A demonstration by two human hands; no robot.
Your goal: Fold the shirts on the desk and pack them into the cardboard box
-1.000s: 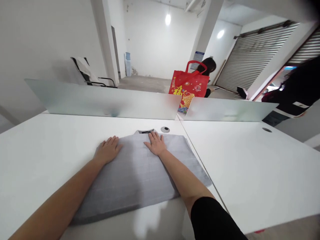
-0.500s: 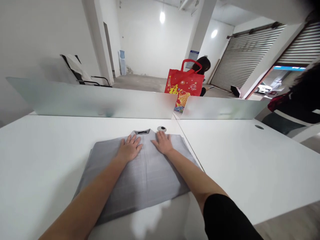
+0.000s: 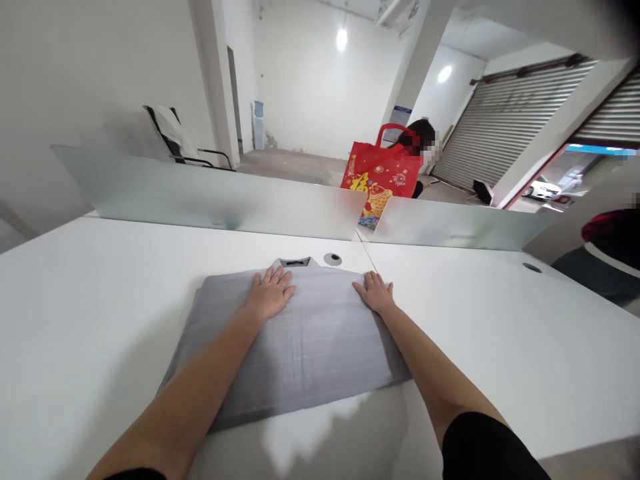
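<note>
A grey folded cloth point(image 3: 310, 347) lies flat on the white desk point(image 3: 500, 347), its far edge close to a desk outlet with a grey frame point(image 3: 296, 262). My left hand point(image 3: 271, 292) rests palm down on the cloth near that far edge, fingers spread. At the cloth's far right corner, my right hand point(image 3: 376, 292) lies flat with its fingers apart, partly over the corner. Neither hand grips anything. Both forearms cover parts of the cloth's left and right sides.
A round cable grommet point(image 3: 333, 259) sits just beyond the cloth. Frosted partitions point(image 3: 225, 203) run along the desk's back, with a red bag point(image 3: 383, 173) behind their gap. A person point(image 3: 423, 137) is beyond the bag, another person's sleeve point(image 3: 615, 240) at far right. A chair point(image 3: 170, 137) stands back left.
My right hand has slid rightward across the cloth from near its middle to the far right corner. The left hand stays in about the same place on it. The view has shifted slightly.
</note>
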